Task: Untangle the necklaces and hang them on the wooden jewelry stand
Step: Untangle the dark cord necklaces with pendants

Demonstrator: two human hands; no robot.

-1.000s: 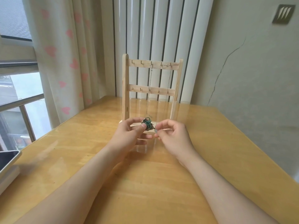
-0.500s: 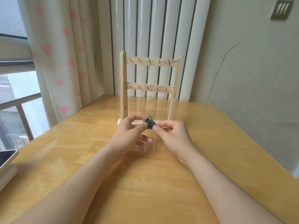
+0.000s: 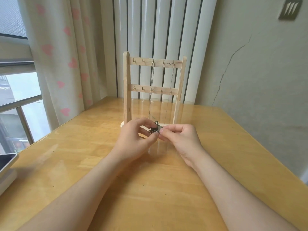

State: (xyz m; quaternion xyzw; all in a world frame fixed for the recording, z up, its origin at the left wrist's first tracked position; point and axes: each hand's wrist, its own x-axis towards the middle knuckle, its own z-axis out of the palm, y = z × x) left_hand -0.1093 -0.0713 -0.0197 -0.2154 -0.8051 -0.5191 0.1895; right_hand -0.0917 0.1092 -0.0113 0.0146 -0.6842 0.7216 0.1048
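A small grey square wall plate is seen at the upper right, marked with three pale slanted strokes; no lettering can be read on it.

The pale wooden jewelry stand is set upright at the far side of the glossy yellow wooden table. Its two posts are vertical and its two hooked crossbars run left to right. A silver link chain is hung from a hook on the top bar and falls straight down toward the hands. A finer thin chain is hung just to its right.

The small dark tangle of necklaces is held above the table, just in front of the stand's base. It is pinched by the left hand between thumb and curled fingers, the forearm reaching in from the lower left. The tangle's right side is nipped by the thumb and forefinger tips of the right hand, its other fingers curled under, the forearm coming in from the lower right. The fingertips of both hands nearly meet.

A cream curtain with pink hearts is hung at the left, and a dark-screened flat device is seen at the table's left edge.
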